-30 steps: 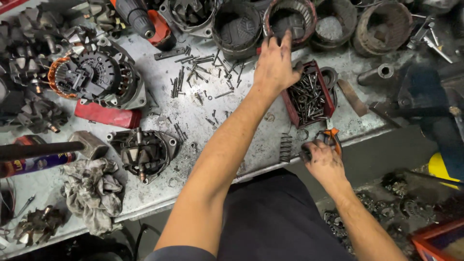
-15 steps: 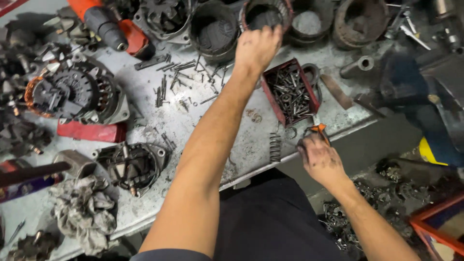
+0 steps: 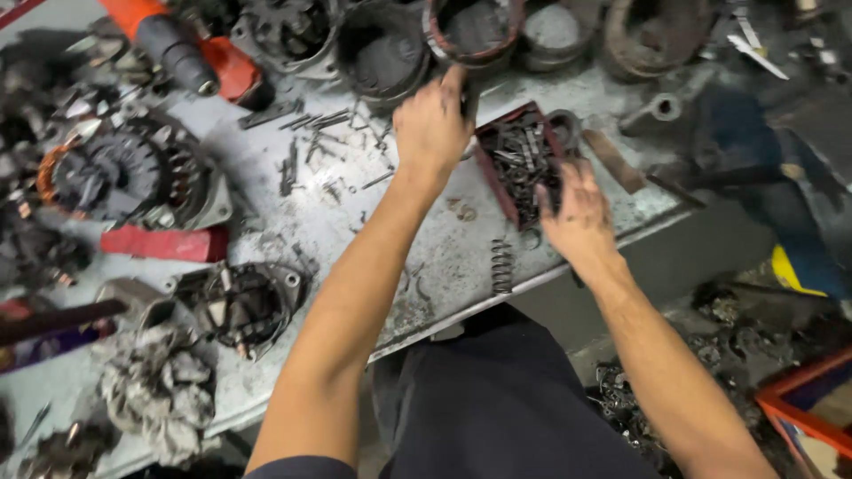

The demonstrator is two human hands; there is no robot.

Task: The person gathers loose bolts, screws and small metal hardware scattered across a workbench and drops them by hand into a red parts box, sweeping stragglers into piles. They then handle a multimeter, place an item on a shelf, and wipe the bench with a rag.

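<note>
Left hand (image 3: 432, 124): reached to back of bench (image 3: 444, 257), fingers curled at near rim of round ring housing (image 3: 506, 55). Looked like a grip over the edge, but couldn't tell whether actually clamped, since the fingertips were hidden behind the knuckles

Right hand (image 3: 577, 213): hovered palm down over near end of red tray (image 3: 494, 173), fingers spread loose, tips touching or just above the screws (image 3: 519, 164). Saw nothing held; underside of palm hidden

Location: ring stood at far edge of bench in a row of similar dark housings, just beyond the tray's far corner. Tray sat between both hands, near bench front edge, with a coil spring (image 3: 502, 266) lying just beside its near end

Handling, judged only:
- ring probably metal, so stiff and heavy for its size. Looked grimy, likely greasy and slippery
- best taken across the rim, thumb inside and fingers outside, then lifted straight; worth avoiding any windings inside
- one-handed at arm's reach would be marginal; would drag closer first
- screws small, light, oily, tangled in a heap; fingertip pinch on one shank, not a scoop
- tray thin-walled and loaded, so likely to tip if lifted by one end; better held at both long sides
</note>
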